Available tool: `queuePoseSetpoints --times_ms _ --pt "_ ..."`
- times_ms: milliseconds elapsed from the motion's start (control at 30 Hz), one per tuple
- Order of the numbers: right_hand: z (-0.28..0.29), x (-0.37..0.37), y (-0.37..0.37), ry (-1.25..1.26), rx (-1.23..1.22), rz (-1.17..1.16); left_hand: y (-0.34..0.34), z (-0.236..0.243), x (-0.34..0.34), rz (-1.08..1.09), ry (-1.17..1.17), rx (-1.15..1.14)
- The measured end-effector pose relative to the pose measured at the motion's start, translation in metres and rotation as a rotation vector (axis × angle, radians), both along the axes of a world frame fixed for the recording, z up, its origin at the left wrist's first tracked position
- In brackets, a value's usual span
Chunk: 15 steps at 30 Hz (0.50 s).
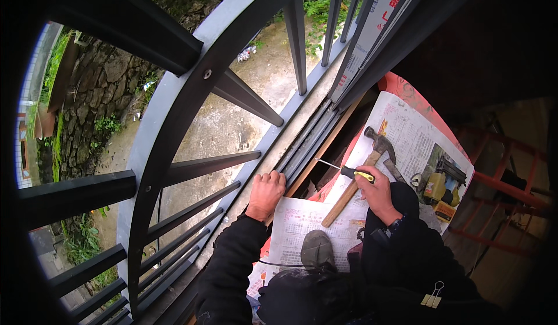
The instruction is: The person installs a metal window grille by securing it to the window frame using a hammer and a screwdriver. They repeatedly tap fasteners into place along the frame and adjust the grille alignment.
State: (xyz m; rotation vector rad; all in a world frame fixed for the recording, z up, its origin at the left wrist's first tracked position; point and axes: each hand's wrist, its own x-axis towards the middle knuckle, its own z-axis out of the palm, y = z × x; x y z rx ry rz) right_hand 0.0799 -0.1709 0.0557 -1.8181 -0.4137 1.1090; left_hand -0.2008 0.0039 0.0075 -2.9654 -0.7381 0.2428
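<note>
My right hand holds a screwdriver by its black and yellow handle, and the thin shaft points left toward the window. Fingers curled, my left hand grips the edge of the window track; what lies under its fingertips is hidden. Just beneath the screwdriver, a claw hammer with a wooden handle rests on spread newspaper. Pliers and a yellow and black tool lie farther right on the paper, by a small orange box.
A dark metal grille bows outward beyond the window, over a concrete yard and stone wall. My shoe stands on the newspaper. A pink-red surface shows under the paper, with a red metal frame at right.
</note>
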Motion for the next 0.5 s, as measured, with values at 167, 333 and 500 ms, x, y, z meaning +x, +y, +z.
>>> queuePoseSetpoints --times_ms 167,333,500 --pt "-0.002 -0.001 0.0 -0.028 0.001 0.016 0.006 -0.001 0.003 -0.032 0.031 -0.05" --pt "-0.001 -0.003 0.0 -0.044 -0.001 0.018 0.006 -0.003 0.002 -0.065 0.022 -0.037" --pt "-0.002 -0.004 0.001 -0.104 -0.016 0.062 0.017 -0.005 -0.001 -0.112 -0.008 -0.145"
